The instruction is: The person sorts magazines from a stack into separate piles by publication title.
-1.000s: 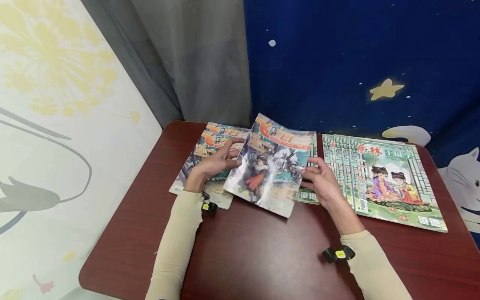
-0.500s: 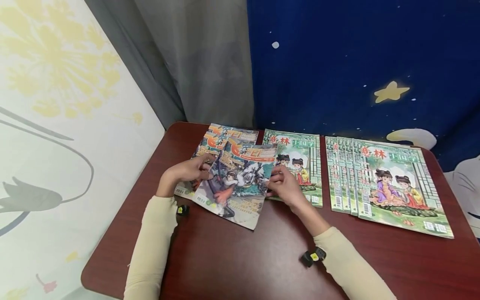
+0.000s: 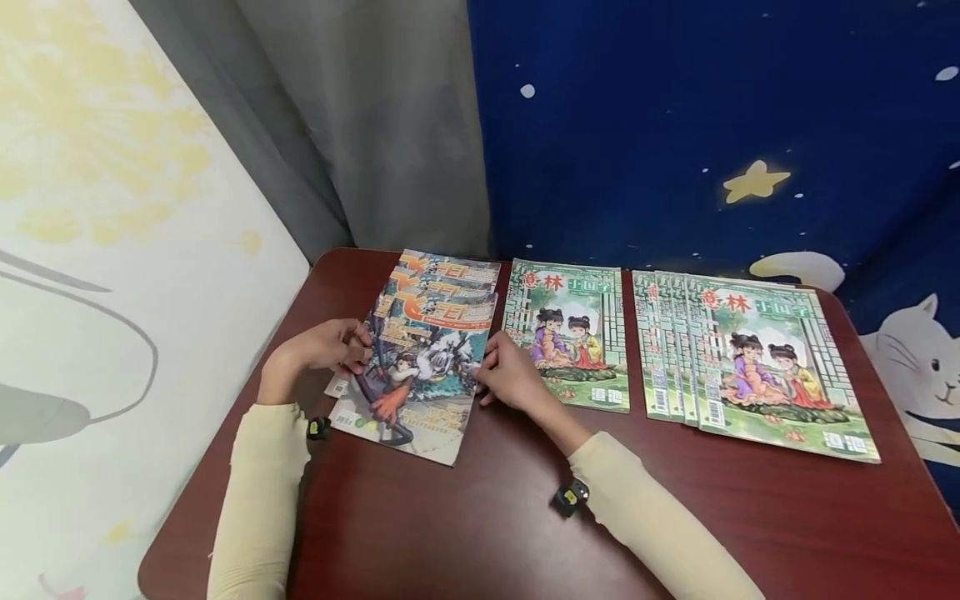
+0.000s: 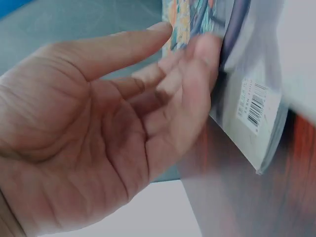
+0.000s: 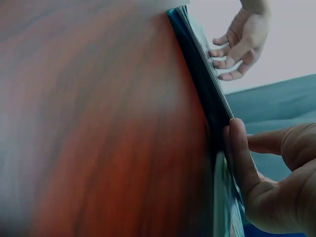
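In the head view, an orange-titled magazine (image 3: pixel 420 392) with an illustrated cover lies tilted over two like copies, whose top strips (image 3: pixel 450 268) show behind it. My left hand (image 3: pixel 322 350) is at its left edge. In the left wrist view its fingers (image 4: pixel 197 74) are loosely bent against the magazine, with the thumb standing apart. My right hand (image 3: pixel 513 371) pinches the right edge; the right wrist view shows a finger (image 5: pixel 239 153) along that edge. The magazine's barcode corner (image 4: pixel 259 123) sits slightly above the tabletop.
On the dark red table (image 3: pixel 480 517), a green magazine (image 3: pixel 566 333) lies just right of my right hand. Farther right is a fanned row of the same green magazines (image 3: pixel 780 367). Grey and blue curtains (image 3: pixel 600 125) hang behind the table; a white wall (image 3: pixel 90 333) stands left.
Both hands have carried the orange-titled magazine left and lowered it over the two like copies. The green magazine it covered is now in full sight. My left hand's grip has loosened.
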Action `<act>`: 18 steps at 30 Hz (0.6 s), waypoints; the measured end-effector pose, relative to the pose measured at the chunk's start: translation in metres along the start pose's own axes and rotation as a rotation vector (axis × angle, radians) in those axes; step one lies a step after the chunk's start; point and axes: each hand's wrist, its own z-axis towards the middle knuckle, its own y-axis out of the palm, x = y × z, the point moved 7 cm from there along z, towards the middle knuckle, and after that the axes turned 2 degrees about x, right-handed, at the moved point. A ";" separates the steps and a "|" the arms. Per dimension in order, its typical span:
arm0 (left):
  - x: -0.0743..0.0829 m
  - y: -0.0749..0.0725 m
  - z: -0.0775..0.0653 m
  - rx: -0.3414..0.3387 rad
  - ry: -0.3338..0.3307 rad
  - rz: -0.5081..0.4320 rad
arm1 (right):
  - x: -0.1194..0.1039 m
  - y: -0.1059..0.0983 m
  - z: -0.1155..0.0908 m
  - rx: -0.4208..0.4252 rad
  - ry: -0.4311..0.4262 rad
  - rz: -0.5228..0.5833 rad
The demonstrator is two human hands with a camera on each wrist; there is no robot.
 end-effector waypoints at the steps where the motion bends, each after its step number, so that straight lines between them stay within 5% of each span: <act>1: -0.002 -0.001 0.001 0.012 -0.015 0.016 | 0.000 0.004 0.001 -0.014 0.006 0.014; 9: -0.012 -0.009 0.004 0.149 -0.110 0.114 | 0.004 0.021 0.007 -0.008 0.018 -0.030; 18: -0.019 -0.012 0.011 0.249 -0.141 0.194 | -0.001 0.026 0.010 0.027 0.030 -0.250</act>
